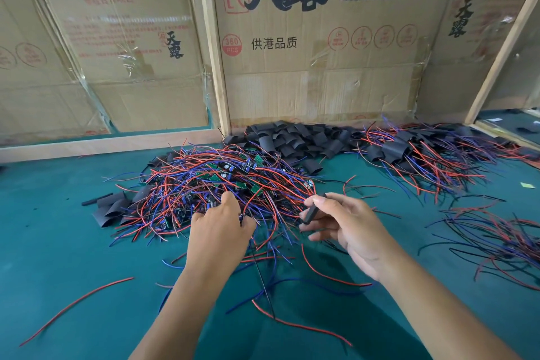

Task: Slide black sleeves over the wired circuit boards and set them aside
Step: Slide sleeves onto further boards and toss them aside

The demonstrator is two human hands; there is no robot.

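A tangled pile of small green circuit boards point(222, 175) with red, blue and black wires lies in the middle of the green table. My left hand point(219, 228) reaches into the near edge of this pile, fingers curled among the wires; what they grip is hidden. My right hand point(347, 225) pinches a flat black sleeve point(311, 212) between thumb and forefinger, just right of the pile. A heap of loose black sleeves point(295, 137) sits behind the pile against the cardboard. Boards in sleeves with wires point(409, 152) lie at the back right.
Cardboard box walls point(306, 67) close off the back of the green table point(73, 243). A few black sleeves point(111, 207) lie left of the pile. More wired pieces point(496, 240) lie at the right edge. Loose red and blue wires are scattered near my forearms.
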